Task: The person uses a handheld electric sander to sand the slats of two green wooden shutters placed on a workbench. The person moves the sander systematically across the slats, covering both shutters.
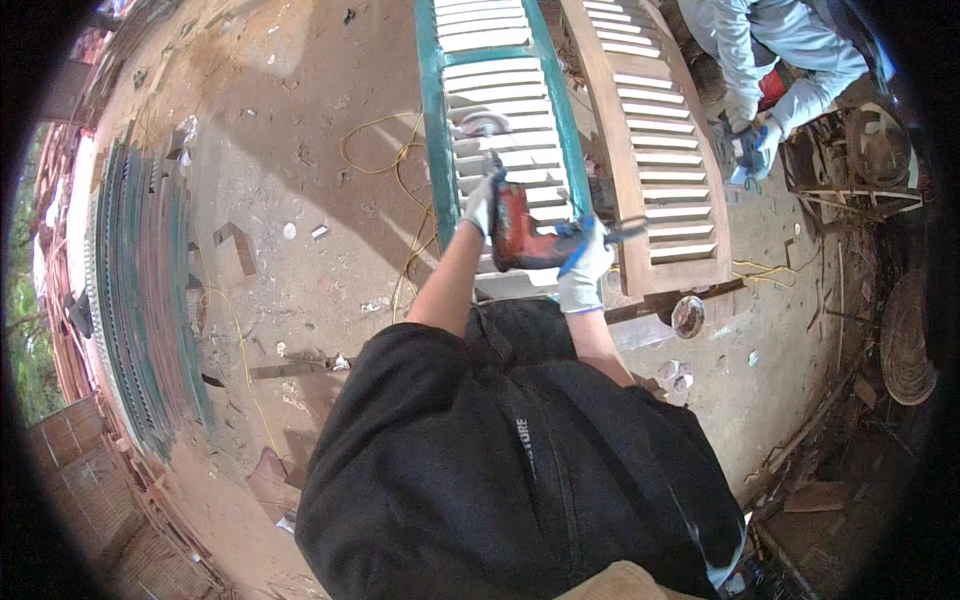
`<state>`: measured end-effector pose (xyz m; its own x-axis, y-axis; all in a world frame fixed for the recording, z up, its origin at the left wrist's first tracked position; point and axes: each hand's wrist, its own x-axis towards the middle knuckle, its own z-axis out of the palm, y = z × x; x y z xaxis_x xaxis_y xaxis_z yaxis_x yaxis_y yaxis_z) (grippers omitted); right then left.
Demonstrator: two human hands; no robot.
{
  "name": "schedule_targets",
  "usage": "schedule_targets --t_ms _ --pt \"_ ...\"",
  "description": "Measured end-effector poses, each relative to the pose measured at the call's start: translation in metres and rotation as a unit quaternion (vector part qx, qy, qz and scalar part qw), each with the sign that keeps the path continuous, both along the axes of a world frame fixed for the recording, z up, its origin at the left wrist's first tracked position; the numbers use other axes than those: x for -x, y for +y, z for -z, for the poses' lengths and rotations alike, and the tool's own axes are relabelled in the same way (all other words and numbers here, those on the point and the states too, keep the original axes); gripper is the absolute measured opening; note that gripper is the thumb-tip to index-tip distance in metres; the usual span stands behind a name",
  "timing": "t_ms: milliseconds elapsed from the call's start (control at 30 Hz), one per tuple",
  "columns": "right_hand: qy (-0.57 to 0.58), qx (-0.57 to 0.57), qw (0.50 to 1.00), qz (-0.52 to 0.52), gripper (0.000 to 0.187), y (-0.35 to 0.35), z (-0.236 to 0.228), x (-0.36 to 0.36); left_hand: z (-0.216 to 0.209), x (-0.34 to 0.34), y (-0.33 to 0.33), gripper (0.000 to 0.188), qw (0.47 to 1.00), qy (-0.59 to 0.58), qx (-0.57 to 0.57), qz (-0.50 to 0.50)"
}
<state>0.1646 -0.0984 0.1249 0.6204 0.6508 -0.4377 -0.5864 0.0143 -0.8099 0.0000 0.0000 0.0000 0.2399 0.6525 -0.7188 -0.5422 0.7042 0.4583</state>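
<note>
1. The red power tool was in front of the person's body, above the lower part of the green shutter, its round disc over the slats. Whether the disc touched them could not be told.

2. Both hands were gloved and closed around the tool. The left hand gripped the narrow front end, just behind the disc; the right hand was wrapped around the rear handle.

3. The tool looked stiff, hard-cased and fairly heavy, probably front-heavy enough to need two hands. The rear handle and the front neck seemed the sound places to hold; the disc was the part to keep fingers off. The gloves likely helped against slipping.

4. The shutter looked rigid along its frame, but its thin slats seemed easier to chip or crack; the side rails would have been the safer grip. The brown shutter lay beside it and probably handled much the same.

5. Pale lettering ran down the front of the dark jacket. No label on the tool could be read, as its casing was too small and blurred.

6. A co-worker in pale clothing bent near the brown shutter.
</note>
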Motion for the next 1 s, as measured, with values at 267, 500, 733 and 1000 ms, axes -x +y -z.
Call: schedule_targets --t_ms 267,500,733,1000 --pt "0.026 -0.063 0.992 0.111 0.016 -0.034 -0.019 -0.050 -0.105 -0.084 -0.016 0.042 0.993 0.081 -0.044 0.079" --pt "-0.010 0.033 0.999 0.032 0.016 -0.016 -0.011 -0.049 -0.030 -0.059 -0.006 0.034 0.990 0.131 0.012 0.053" --pt "0.109 -0.035 0.992 -0.045 0.015 -0.023 -0.013 -0.016 -0.057 -0.011 -0.021 0.025 0.993 -0.083 -0.082 0.000" --pt "0.017 -0.069 0.968 -0.239 0.006 -0.098 -0.096 -0.022 -0.100 -0.003 -0.086 0.039 0.954 -0.181 -0.185 -0.151"
